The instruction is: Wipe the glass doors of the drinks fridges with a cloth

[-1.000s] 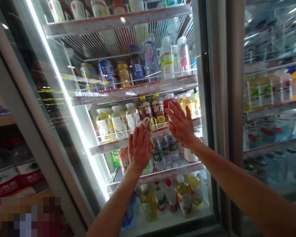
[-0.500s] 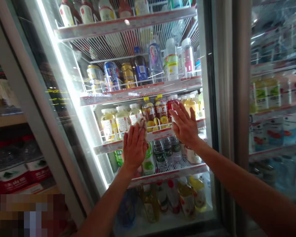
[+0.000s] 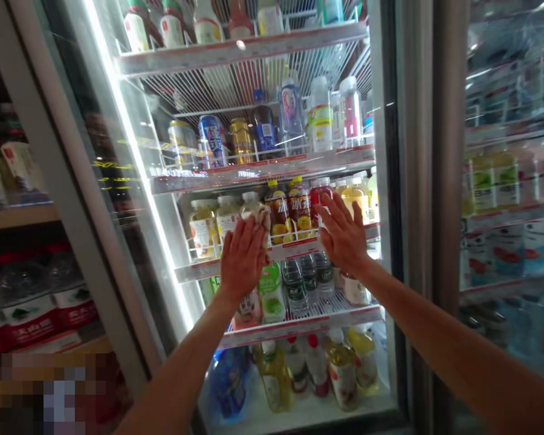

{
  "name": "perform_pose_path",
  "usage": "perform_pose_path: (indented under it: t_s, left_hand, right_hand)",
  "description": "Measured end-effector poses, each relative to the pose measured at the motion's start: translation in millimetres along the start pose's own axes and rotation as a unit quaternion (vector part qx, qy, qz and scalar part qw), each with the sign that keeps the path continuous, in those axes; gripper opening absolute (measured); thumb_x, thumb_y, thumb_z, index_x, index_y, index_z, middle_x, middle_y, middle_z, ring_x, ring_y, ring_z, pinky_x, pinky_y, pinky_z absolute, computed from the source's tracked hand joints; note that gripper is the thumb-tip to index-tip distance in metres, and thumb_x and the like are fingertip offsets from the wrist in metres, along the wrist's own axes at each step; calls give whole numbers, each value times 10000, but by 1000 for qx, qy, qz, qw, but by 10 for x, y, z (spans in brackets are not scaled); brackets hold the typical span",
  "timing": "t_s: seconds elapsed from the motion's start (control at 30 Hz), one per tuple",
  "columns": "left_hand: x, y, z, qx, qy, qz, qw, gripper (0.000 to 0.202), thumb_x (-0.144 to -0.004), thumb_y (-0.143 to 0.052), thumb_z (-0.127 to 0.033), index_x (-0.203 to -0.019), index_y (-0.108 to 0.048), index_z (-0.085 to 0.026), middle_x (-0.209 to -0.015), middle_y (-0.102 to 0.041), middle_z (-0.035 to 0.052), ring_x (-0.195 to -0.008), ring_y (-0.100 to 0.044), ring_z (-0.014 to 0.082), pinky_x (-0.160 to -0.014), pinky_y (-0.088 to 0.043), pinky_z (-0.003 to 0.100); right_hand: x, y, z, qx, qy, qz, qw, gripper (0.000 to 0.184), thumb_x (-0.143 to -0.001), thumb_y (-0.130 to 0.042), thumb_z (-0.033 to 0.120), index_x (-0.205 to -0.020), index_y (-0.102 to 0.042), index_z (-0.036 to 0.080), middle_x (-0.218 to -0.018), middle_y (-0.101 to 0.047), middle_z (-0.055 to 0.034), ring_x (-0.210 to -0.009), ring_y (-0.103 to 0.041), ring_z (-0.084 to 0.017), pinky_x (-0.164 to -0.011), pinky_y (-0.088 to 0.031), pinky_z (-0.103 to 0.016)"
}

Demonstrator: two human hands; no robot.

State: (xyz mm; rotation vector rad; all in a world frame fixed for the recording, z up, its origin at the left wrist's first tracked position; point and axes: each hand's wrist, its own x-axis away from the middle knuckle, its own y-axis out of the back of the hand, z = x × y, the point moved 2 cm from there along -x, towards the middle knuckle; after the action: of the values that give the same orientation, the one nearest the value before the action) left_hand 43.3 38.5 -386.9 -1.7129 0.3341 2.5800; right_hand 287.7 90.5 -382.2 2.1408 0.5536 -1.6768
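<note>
In the head view, my left hand lies over a crumpled pale cloth, pressing it on the glass door of a lit drinks cooler. The cloth shows past the fingertips and along the hand's right side; the rest is covered by the palm. My right hand rests with spread fingers, apparently flat on the same glass, holding nothing. Behind the glass near it stand a red bottle and brown iced tea bottles with yellow caps. Pale yellow bottles stand behind the glass, left of the cloth.
Cooler shelves carry bottles and cans at several heights. A vertical light strip runs down the left side. A metal door frame separates this door from another stocked cooler at right. More shelves with packed bottles stand at left.
My left hand and the cloth have slid a little left and up across the glass. My right hand stays almost in place. The view has shifted slightly.
</note>
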Motion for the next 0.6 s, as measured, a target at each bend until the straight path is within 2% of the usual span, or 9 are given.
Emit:
perform_pose_path:
  t_s: [0.03,0.07,0.17,0.23,0.3,0.4,0.47,0.53,0.6]
  left_hand:
    - [10,38,92,-8,5,-8,1000,501,-886,-435,-262,-1380,-383,-192,-1469,-356,97,-1417,-174,192,-1166,-177,404]
    - [30,95,242,-19,38,-31,999,512,-890,-426,-266,-1390,-365,-175,-1480,-331,114,-1417,-173,213,-1161,-188,428]
    - [85,269,738,-54,214,-129,967,541,-911,-371,-294,-1420,-297,-125,-1524,-204,149,-1420,-137,289,-1150,-173,522]
    - [58,283,810,-67,271,-146,949,549,-923,-346,-303,-1440,-252,-145,-1541,-149,129,-1425,-105,288,-1157,-154,526]
    - [-26,200,611,-55,224,-104,967,557,-920,-359,-303,-1448,-235,-178,-1542,-158,108,-1428,-91,259,-1164,-160,499]
    - [-127,58,210,-13,66,-21,998,523,-899,-398,-290,-1408,-334,-190,-1496,-296,107,-1420,-151,233,-1161,-192,474]
    - [-134,60,191,-8,15,5,1000,491,-890,-415,-286,-1365,-406,-164,-1458,-366,126,-1410,-194,236,-1154,-209,467]
    - [-116,151,422,-28,67,-28,997,499,-892,-411,-293,-1355,-411,-106,-1461,-346,165,-1409,-196,254,-1148,-214,473]
    - [-110,263,718,-54,184,-101,976,535,-902,-382,-305,-1360,-377,-30,-1479,-280,214,-1412,-171,288,-1141,-199,509]
  right_hand:
    - [-2,4,1,1,2,-3,1000,652,-913,-375,241,-1479,-62,321,-1514,-290,-3,-1400,-255,-190,-1158,-157,-475]
    - [-4,8,5,2,3,-5,1000,652,-912,-377,239,-1480,-66,315,-1511,-297,-9,-1400,-257,-192,-1157,-162,-477]
    - [-9,13,23,7,4,-3,1000,659,-910,-385,245,-1483,-64,296,-1506,-307,-30,-1400,-257,-205,-1152,-171,-494]
    - [-10,11,31,8,1,1,1000,662,-912,-384,255,-1483,-52,300,-1511,-296,-29,-1400,-257,-209,-1152,-169,-501]
    - [-7,8,28,5,-7,8,1000,662,-913,-377,259,-1482,-43,313,-1518,-280,-14,-1402,-253,-206,-1157,-156,-498]
    - [-4,7,14,-2,-11,16,1000,657,-911,-373,250,-1480,-52,325,-1522,-268,3,-1405,-244,-200,-1163,-143,-487]
    - [-6,10,7,-3,-9,21,1000,656,-909,-376,248,-1480,-62,320,-1524,-263,1,-1405,-242,-202,-1162,-146,-488]
    - [-11,14,11,0,-3,21,1000,659,-908,-381,251,-1482,-61,308,-1523,-267,-11,-1405,-244,-206,-1157,-155,-493]
    - [-18,20,25,6,3,10,1000,666,-907,-387,250,-1483,-57,294,-1513,-292,-27,-1403,-250,-209,-1153,-166,-498]
